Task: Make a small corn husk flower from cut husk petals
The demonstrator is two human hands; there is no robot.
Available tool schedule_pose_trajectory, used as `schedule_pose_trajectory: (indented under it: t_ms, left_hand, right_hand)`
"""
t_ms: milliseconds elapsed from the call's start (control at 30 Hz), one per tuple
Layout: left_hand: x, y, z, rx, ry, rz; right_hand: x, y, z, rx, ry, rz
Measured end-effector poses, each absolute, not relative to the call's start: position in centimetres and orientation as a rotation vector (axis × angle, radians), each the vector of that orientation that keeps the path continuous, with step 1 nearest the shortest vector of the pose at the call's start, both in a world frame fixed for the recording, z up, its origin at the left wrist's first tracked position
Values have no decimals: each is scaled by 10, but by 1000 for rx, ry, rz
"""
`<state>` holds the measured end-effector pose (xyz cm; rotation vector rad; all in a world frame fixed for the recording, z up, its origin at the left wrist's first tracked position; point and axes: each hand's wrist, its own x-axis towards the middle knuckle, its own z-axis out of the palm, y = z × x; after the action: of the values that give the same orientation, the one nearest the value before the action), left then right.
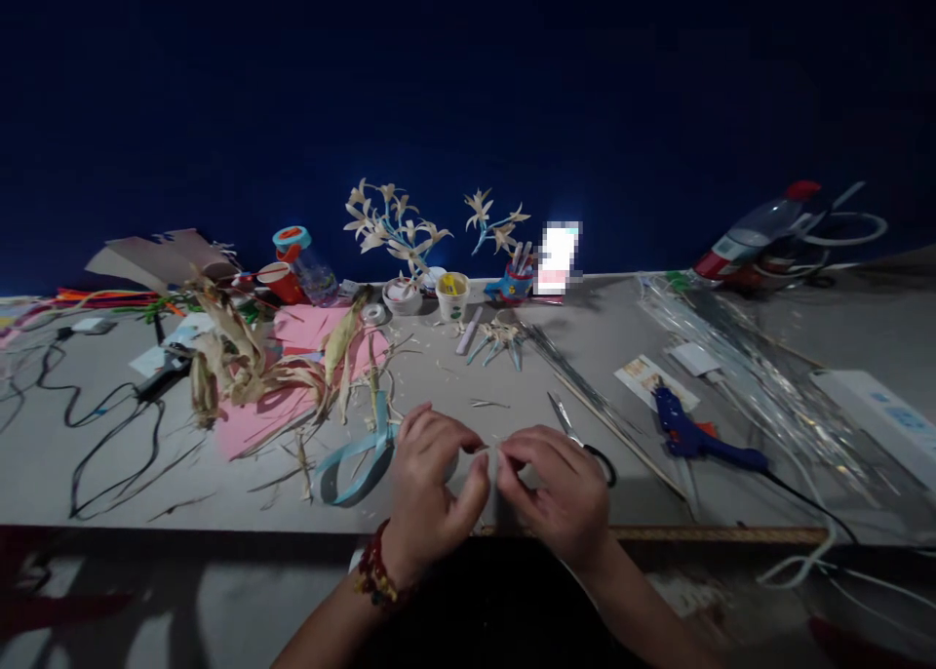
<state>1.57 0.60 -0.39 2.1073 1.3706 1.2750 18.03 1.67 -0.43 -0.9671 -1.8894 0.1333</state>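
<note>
My left hand (443, 479), with a beaded bracelet (376, 567) at the wrist, is over the table's front edge, its thumb and forefinger curled together. Close beside it, fingertips almost meeting, my right hand (560, 489) is in a pinch. Whatever is between the fingertips is too small and pale to make out. A loop of light blue ribbon (355, 469) lies just left of my left hand. Scissors (566, 420) with dark handles lie behind my right hand, partly hidden by it. Farther back are several small husk flowers (501, 337) with blue-wrapped stems.
Dried corn husks (241, 357) lie over pink paper (255, 420) at left. Along the back stand a flower branch (399, 225), a paper cup (452, 303) and a lit, blurred screen (558, 257). A blue glue gun (698, 435), its cord and thin wires (585, 386) are at right.
</note>
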Motion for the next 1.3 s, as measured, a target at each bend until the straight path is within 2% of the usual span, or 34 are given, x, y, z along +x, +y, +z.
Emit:
schedule_pose_trajectory:
  t_ms: [400,600,967,1100,1300]
  left_hand:
    - [10,9,-14,2061,1484,1337]
    - [21,9,2,2146,1384,1265]
    - [24,9,0,2161,1392,1254]
    - [24,8,0,2144,1409,1283]
    - [21,8,-2,2069,1410,1339]
  right_hand:
    - [193,20,-5,-995,-1820,119]
    - [187,19,-5,-958,-1826,205]
    - [179,20,-7,-1015,-1858,533]
    - [179,21,-7,-1033,-1894,466]
    - [206,27,-10,-1166,-1802,145]
